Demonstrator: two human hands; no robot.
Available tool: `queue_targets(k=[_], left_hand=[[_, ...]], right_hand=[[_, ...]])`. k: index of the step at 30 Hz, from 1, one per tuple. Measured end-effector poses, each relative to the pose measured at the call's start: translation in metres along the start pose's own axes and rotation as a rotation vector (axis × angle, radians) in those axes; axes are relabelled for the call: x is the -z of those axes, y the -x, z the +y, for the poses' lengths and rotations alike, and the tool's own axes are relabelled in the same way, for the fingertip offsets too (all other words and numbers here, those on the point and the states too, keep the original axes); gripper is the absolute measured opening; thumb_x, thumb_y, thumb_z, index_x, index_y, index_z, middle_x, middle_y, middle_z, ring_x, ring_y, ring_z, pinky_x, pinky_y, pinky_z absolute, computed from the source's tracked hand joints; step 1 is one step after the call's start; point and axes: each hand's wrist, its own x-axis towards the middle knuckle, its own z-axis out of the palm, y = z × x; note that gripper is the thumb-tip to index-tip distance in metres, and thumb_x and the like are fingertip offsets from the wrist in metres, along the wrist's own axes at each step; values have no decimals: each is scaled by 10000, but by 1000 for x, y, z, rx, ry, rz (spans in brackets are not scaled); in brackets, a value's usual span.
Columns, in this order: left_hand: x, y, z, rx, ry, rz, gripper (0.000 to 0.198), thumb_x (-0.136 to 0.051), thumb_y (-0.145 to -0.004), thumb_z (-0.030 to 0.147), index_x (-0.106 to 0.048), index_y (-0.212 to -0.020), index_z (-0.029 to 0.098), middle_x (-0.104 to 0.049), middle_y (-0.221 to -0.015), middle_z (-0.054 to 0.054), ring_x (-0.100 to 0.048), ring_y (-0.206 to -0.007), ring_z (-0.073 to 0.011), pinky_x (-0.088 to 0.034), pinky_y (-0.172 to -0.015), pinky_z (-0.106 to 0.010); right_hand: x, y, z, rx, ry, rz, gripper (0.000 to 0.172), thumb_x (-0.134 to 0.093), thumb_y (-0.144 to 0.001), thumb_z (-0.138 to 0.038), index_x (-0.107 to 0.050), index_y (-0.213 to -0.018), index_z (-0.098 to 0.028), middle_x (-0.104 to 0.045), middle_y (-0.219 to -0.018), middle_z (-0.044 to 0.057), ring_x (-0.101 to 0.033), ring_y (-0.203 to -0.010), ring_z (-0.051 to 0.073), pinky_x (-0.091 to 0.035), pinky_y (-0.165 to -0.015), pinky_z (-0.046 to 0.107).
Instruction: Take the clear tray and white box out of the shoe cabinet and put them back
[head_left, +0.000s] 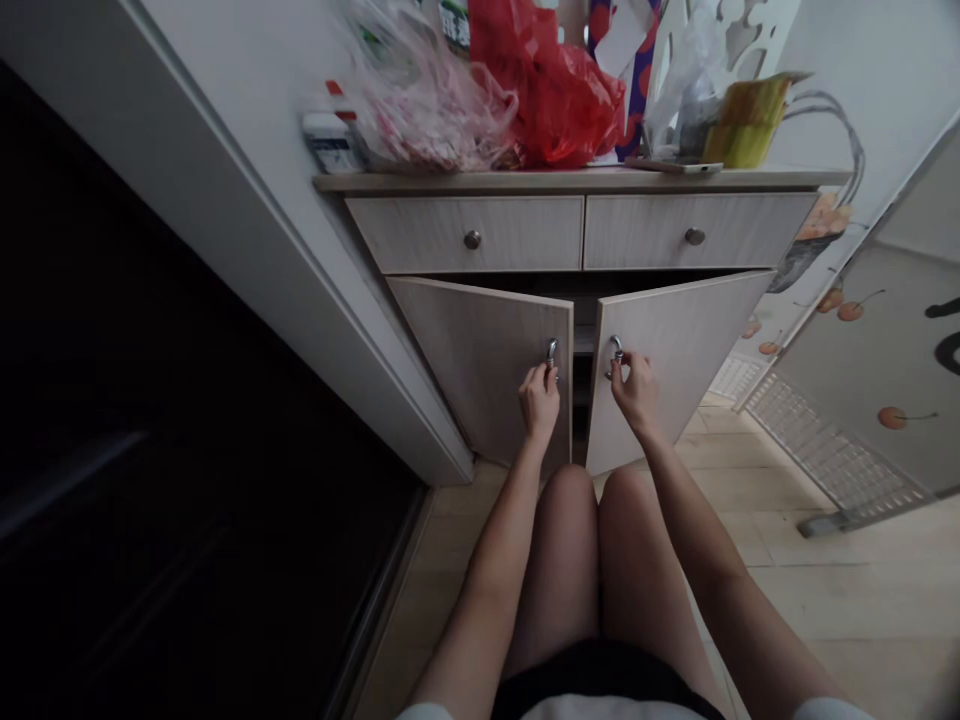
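Note:
Both doors of a pale wood-grain cabinet stand ajar, with a dark gap and shelves between them. My left hand (540, 402) is closed on the metal handle (552, 352) of the left door (487, 350). On the right door (675, 345), my right hand (636, 388) grips the matching curved handle (616, 348) between thumb and fingers. Above the doors are two shut drawers, the left drawer (420, 232) and the right drawer (637, 232), each with a round knob.
On the cabinet top (540, 181) lie a red plastic bag (562, 100), a clear bag (435, 100), a white bottle (328, 140), a yellow packet (750, 120) and a phone (675, 166). A cherry-patterned screen (862, 380) stands right; a dark doorway (187, 450) lies left.

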Motion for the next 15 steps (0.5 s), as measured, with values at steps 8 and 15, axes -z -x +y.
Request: queue_targets(k=[8, 15], left_hand=[[67, 50, -15, -83, -5, 165, 293, -479, -958, 383, -687, -937, 177, -695, -870, -119, -658, -832, -214, -479, -790, -307], [106, 69, -26, -101, -59, 287, 323, -497, -937, 421, -689, -876, 168, -709, -811, -103, -675, -763, -199, -517, -741, -303]], right_hand=[[62, 36, 0, 86, 137, 42, 251, -464, -951, -349, -634, -1018, -176, -700, -941, 114, -568, -868, 246, -428, -817, 381], [118, 62, 10, 85, 209, 117, 223, -513, -917, -339, -647, -993, -177, -694, -880, 104, -568, -825, 247, -455, -794, 395]])
